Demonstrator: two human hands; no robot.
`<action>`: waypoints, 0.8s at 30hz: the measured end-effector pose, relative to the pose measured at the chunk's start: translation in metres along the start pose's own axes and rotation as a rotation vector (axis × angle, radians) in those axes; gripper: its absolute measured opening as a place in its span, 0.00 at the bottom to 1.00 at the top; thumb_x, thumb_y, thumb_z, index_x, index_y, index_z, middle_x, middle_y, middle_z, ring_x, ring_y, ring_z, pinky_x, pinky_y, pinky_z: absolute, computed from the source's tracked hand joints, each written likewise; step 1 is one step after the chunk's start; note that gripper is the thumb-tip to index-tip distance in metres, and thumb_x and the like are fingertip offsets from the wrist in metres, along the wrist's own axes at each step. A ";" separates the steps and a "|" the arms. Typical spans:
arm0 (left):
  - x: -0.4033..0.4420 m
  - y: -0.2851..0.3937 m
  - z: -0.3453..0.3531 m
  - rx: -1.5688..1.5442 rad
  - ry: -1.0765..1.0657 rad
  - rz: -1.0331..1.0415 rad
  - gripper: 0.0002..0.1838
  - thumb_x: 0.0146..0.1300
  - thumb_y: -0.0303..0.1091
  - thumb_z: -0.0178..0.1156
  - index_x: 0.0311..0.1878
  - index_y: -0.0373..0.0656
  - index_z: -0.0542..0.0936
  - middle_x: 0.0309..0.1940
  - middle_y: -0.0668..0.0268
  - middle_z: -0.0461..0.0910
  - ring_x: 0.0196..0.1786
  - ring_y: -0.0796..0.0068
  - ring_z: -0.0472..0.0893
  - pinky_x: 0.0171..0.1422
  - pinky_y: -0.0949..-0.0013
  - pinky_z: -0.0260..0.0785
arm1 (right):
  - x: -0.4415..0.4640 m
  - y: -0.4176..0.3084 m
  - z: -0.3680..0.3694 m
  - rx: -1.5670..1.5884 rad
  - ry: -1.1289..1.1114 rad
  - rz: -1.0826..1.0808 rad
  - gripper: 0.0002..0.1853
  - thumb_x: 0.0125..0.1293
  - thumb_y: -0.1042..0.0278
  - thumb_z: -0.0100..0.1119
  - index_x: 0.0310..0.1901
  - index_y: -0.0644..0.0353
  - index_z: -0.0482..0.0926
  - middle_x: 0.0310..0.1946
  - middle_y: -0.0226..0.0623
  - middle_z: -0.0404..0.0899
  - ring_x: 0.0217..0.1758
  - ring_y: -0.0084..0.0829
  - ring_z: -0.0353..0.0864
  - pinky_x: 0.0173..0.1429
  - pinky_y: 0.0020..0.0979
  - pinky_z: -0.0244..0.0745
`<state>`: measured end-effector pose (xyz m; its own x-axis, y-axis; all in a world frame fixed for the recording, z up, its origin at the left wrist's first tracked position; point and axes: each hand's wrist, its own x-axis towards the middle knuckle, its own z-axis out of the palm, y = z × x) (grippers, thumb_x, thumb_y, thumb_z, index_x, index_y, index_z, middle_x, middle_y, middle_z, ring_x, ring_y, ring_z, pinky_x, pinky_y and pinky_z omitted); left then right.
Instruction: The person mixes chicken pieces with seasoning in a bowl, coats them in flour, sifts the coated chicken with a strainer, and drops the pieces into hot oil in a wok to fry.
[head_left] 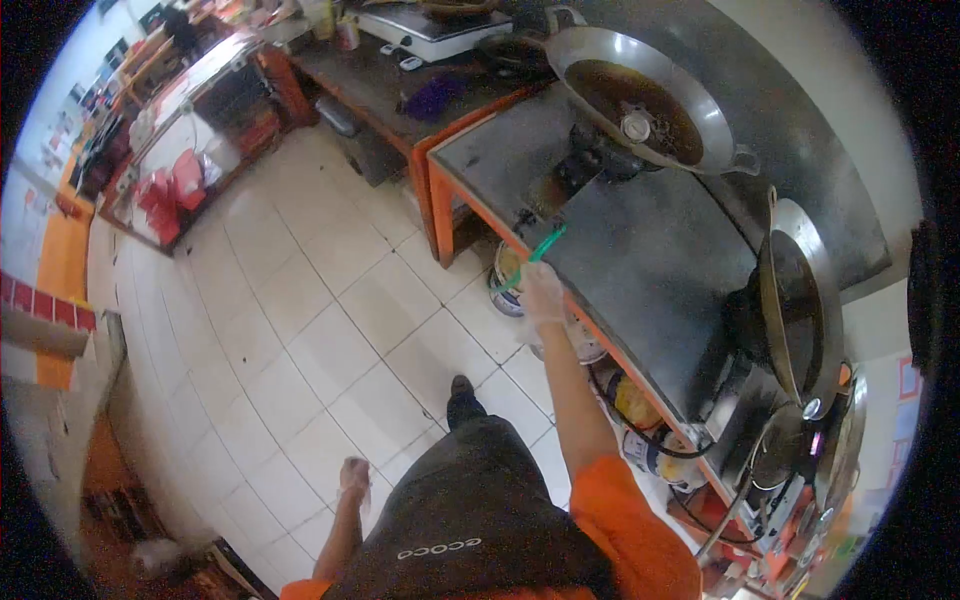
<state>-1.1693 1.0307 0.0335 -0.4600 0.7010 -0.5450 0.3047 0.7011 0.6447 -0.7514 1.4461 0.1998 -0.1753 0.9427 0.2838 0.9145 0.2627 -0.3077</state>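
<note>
My right hand, in a thin clear plastic glove, is closed around a slim green stick-like tool. One end of it points over the dark metal stove top, and its exact kind is too blurred to tell. My left hand hangs low at my left side, away from any object. Its fingers look curled in, with nothing visible in them and a loose bit of clear plastic beside it.
A large wok with brown oil sits at the back of the stove, and a second wok stands to the right. Tubs and a black hose are below the orange edge. Left lies tiled floor; a dark table stands ahead.
</note>
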 end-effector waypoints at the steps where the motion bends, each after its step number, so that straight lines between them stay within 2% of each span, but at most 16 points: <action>1: 0.007 0.007 -0.009 0.080 -0.034 -0.193 0.07 0.57 0.36 0.58 0.34 0.43 0.79 0.26 0.62 0.77 0.28 0.65 0.75 0.32 0.62 0.69 | 0.025 0.006 0.028 0.052 -0.012 0.175 0.09 0.61 0.67 0.54 0.41 0.62 0.74 0.40 0.49 0.78 0.47 0.50 0.79 0.50 0.45 0.75; 2: 0.016 0.012 -0.017 0.156 -0.062 -0.383 0.07 0.51 0.35 0.58 0.29 0.42 0.80 0.27 0.54 0.78 0.32 0.55 0.78 0.36 0.55 0.70 | 0.049 0.017 0.068 0.103 -0.020 0.345 0.12 0.64 0.62 0.54 0.41 0.62 0.73 0.37 0.49 0.78 0.44 0.49 0.79 0.48 0.46 0.75; 4: 0.037 -0.049 -0.035 0.390 -0.125 0.229 0.02 0.54 0.29 0.60 0.31 0.47 0.80 0.32 0.62 0.81 0.32 0.65 0.79 0.33 0.63 0.68 | 0.079 0.012 0.093 0.191 0.041 0.595 0.16 0.67 0.56 0.53 0.42 0.63 0.72 0.35 0.51 0.79 0.40 0.50 0.80 0.44 0.47 0.76; 6: 0.052 -0.036 -0.057 0.597 -0.232 0.313 0.03 0.53 0.31 0.61 0.30 0.45 0.80 0.31 0.58 0.81 0.34 0.59 0.79 0.39 0.58 0.69 | 0.091 -0.004 0.087 0.254 0.188 0.758 0.18 0.70 0.52 0.50 0.42 0.63 0.72 0.34 0.53 0.80 0.38 0.52 0.81 0.41 0.48 0.76; 9: 0.078 -0.002 -0.082 0.889 -0.398 0.459 0.05 0.52 0.34 0.62 0.29 0.43 0.80 0.31 0.52 0.80 0.36 0.49 0.79 0.47 0.50 0.70 | 0.096 0.008 0.117 0.298 0.243 0.638 0.21 0.68 0.49 0.51 0.40 0.64 0.73 0.36 0.55 0.81 0.36 0.55 0.81 0.40 0.51 0.75; 12: 0.113 0.041 -0.103 0.756 -0.407 0.155 0.06 0.51 0.35 0.61 0.29 0.43 0.81 0.34 0.50 0.80 0.39 0.43 0.77 0.50 0.49 0.70 | 0.105 -0.007 0.119 0.277 0.403 0.844 0.20 0.69 0.53 0.50 0.39 0.66 0.74 0.36 0.55 0.81 0.41 0.55 0.80 0.45 0.49 0.73; 13: 0.130 0.053 -0.110 0.792 -0.424 0.215 0.07 0.51 0.36 0.61 0.28 0.43 0.81 0.34 0.50 0.80 0.40 0.44 0.77 0.50 0.49 0.70 | 0.110 -0.014 0.118 0.286 0.492 0.897 0.19 0.69 0.53 0.49 0.39 0.66 0.75 0.36 0.55 0.81 0.42 0.55 0.80 0.46 0.49 0.72; 16: 0.214 0.036 -0.137 0.956 -0.500 0.566 0.08 0.50 0.38 0.61 0.28 0.43 0.82 0.35 0.51 0.81 0.43 0.46 0.78 0.51 0.50 0.70 | 0.124 -0.027 0.130 0.269 0.819 1.058 0.19 0.69 0.54 0.48 0.42 0.66 0.75 0.35 0.56 0.81 0.41 0.56 0.80 0.46 0.48 0.71; 17: 0.244 0.038 -0.144 1.018 -0.508 0.697 0.09 0.50 0.38 0.61 0.27 0.43 0.82 0.35 0.52 0.82 0.43 0.47 0.78 0.51 0.51 0.70 | 0.123 -0.024 0.140 0.194 0.795 1.037 0.18 0.69 0.55 0.48 0.41 0.66 0.75 0.34 0.53 0.81 0.39 0.53 0.80 0.45 0.46 0.72; 18: 0.271 0.048 -0.156 0.906 -0.473 0.817 0.09 0.50 0.39 0.61 0.27 0.43 0.82 0.34 0.52 0.82 0.43 0.48 0.79 0.51 0.51 0.70 | 0.123 -0.022 0.145 0.119 0.771 1.015 0.17 0.69 0.56 0.48 0.40 0.65 0.74 0.32 0.51 0.80 0.37 0.51 0.80 0.44 0.45 0.73; 19: 0.308 0.061 -0.156 1.202 -0.636 0.719 0.09 0.53 0.38 0.61 0.29 0.42 0.81 0.32 0.54 0.81 0.34 0.52 0.79 0.42 0.53 0.72 | 0.122 -0.019 0.150 0.320 0.807 1.076 0.16 0.69 0.57 0.48 0.38 0.64 0.73 0.31 0.47 0.79 0.35 0.47 0.79 0.43 0.42 0.74; 20: 0.340 0.064 -0.159 0.913 -0.573 0.498 0.08 0.54 0.37 0.60 0.29 0.43 0.80 0.30 0.55 0.80 0.31 0.55 0.78 0.39 0.55 0.72 | 0.124 -0.020 0.148 0.514 0.853 1.143 0.14 0.69 0.58 0.48 0.37 0.63 0.72 0.30 0.44 0.78 0.34 0.43 0.79 0.42 0.39 0.75; 21: 0.357 0.064 -0.160 0.633 -0.525 0.248 0.07 0.55 0.36 0.59 0.29 0.43 0.79 0.29 0.57 0.78 0.28 0.58 0.76 0.35 0.57 0.71 | 0.131 -0.028 0.129 1.000 0.938 1.252 0.13 0.69 0.58 0.48 0.35 0.61 0.70 0.28 0.40 0.76 0.34 0.37 0.78 0.41 0.36 0.75; 22: 0.375 0.063 -0.161 0.329 -0.421 0.036 0.06 0.56 0.35 0.58 0.29 0.44 0.78 0.27 0.58 0.77 0.25 0.61 0.75 0.31 0.59 0.71 | 0.140 -0.038 0.113 1.295 0.981 1.324 0.11 0.69 0.58 0.49 0.33 0.57 0.68 0.26 0.34 0.72 0.34 0.29 0.75 0.38 0.32 0.74; 23: 0.372 0.088 -0.167 0.061 -0.347 -0.008 0.05 0.57 0.35 0.56 0.30 0.45 0.76 0.24 0.61 0.75 0.23 0.65 0.73 0.28 0.62 0.69 | 0.149 -0.047 0.098 1.574 1.040 1.416 0.11 0.69 0.59 0.49 0.31 0.53 0.65 0.24 0.28 0.68 0.33 0.21 0.73 0.36 0.28 0.73; 24: 0.362 0.126 -0.172 -0.208 -0.273 -0.032 0.05 0.58 0.35 0.54 0.31 0.45 0.75 0.21 0.63 0.73 0.21 0.69 0.72 0.24 0.64 0.66 | 0.141 -0.036 0.122 1.240 0.988 1.249 0.10 0.70 0.59 0.48 0.32 0.52 0.66 0.25 0.28 0.70 0.33 0.22 0.73 0.34 0.28 0.73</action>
<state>-1.4410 1.3502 0.0092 -0.2175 0.7081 -0.6718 0.1044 0.7012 0.7053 -0.8534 1.5945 0.1402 0.8474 0.3830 -0.3678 -0.4200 0.0597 -0.9056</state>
